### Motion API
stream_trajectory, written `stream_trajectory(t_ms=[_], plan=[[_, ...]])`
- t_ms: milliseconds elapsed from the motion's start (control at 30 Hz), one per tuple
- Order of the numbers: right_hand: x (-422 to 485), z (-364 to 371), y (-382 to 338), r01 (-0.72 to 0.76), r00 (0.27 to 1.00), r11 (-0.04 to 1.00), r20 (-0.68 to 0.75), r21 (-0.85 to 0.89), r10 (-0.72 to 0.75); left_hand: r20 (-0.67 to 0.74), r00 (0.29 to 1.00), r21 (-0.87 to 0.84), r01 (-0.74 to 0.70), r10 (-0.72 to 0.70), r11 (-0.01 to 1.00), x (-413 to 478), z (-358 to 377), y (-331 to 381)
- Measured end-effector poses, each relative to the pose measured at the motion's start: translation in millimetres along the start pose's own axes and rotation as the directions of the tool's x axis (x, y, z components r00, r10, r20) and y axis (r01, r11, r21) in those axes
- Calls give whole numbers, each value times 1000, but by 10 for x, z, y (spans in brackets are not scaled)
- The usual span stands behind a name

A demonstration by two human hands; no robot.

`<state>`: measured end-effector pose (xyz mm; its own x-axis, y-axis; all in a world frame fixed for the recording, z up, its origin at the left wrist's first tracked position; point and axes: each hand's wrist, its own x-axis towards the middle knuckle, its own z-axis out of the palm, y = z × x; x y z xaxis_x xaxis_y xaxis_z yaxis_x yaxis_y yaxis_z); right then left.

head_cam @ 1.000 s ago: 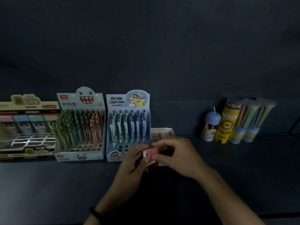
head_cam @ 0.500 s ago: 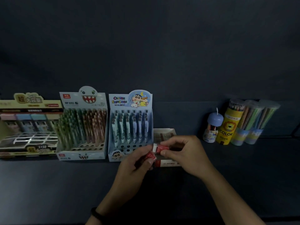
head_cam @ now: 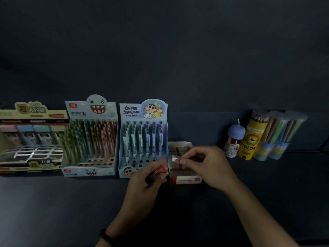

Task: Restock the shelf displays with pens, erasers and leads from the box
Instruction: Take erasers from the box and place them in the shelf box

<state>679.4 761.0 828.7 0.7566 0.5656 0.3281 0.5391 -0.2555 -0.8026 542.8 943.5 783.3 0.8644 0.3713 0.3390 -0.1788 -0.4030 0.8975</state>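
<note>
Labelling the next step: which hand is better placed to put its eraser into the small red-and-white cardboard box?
Probably right. The right hand pinches a small red-and-white eraser over the open red-and-white cardboard box. The left hand holds its red-wrapped eraser off to the box's left side.

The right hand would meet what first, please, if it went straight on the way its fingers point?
Probably the side wall of the blue pen display, just left of the eraser the right hand pinches; depth is unclear, so the left hand might come first.
</note>
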Motion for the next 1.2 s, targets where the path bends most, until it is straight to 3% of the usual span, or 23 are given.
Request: stream_trajectory(t_ms=[67,200,400,633,933,1100,1200], plan=[[78,-43,58,-13,1000,991,-6,-135,13,14,1000,20,-13,13,1000,-3,-10,-17],[215,-31,135,-38,987,936,131,-351,90,3,1000,27,-26,26,999,1,-1,-51],[321,103,145,15,956,889,268,-457,122,-64,998,-16,3,-4,1000,9,5,-44],[331,178,180,61,954,866,284,-497,96,-111,993,-8,46,-47,999,10,0,-7],[389,118,67,56,899,874,406,-482,167,-123,990,-57,66,-73,996,-10,8,0],[201,105,-106,23,985,976,173,-216,15,-139,990,-101,17,-31,995,-3,0,-15],[107,92,-225,-12,977,998,211,-55,23,-169,983,-46,-79,71,996,-1,-8,-8]])
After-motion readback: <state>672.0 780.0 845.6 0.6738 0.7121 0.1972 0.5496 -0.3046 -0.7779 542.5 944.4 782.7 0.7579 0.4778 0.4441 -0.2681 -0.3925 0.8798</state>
